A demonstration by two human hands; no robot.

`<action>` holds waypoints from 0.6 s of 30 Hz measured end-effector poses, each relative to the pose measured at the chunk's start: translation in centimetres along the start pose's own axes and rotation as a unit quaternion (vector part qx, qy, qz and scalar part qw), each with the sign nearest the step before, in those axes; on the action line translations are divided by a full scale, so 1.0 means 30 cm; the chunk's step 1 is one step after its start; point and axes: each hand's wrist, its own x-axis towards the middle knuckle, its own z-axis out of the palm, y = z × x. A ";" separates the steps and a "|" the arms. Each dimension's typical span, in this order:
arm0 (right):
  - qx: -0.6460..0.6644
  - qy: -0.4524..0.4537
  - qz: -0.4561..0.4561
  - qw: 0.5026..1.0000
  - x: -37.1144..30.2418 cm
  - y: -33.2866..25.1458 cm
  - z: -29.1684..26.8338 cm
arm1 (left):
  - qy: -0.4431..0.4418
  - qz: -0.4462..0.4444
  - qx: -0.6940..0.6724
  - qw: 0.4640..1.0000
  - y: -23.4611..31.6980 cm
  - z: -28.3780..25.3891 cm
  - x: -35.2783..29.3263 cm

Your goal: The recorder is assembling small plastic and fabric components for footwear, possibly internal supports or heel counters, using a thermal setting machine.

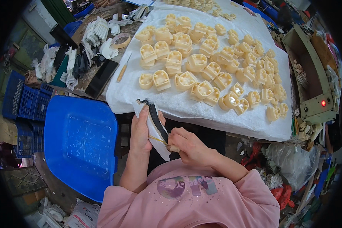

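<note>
1. L hand [140, 131] is wrapped round a flat white-and-black part [154, 127], fingers closed on its left edge, thumb over the top. The part stands tilted, just off the near edge of the table, above the lap.
2. R hand [188, 146] sits at the part's lower right, fingers curled tight on a small tan tool or block [174, 148]. Can't tell exactly what it is, mostly hidden in the fist.
3. A thin yellowish line crosses the part's lower face right where the R hand meets it. Could be a band or a cut line, too small to say.
4. Step in hand, by my read: trimming or scraping the part's edge, L hand steadying, R hand working the tip against it.
5. Next move prob needs a firm L grip w/ the part kept tilted, and short controlled strokes from the R hand, kept away from the L thumb.
6. Around: white cloth [186, 110] over the table, carrying rows of cream moulded pieces [201, 72], none touched. Blue tub [81, 144] down at the left, beside the L forearm. A beige machine w/ a red lamp [323, 103] at far right.
</note>
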 end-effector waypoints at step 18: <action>0.094 -0.043 0.066 0.992 -0.133 0.034 0.100 | 0.116 0.114 0.047 0.986 -0.108 -0.259 -0.083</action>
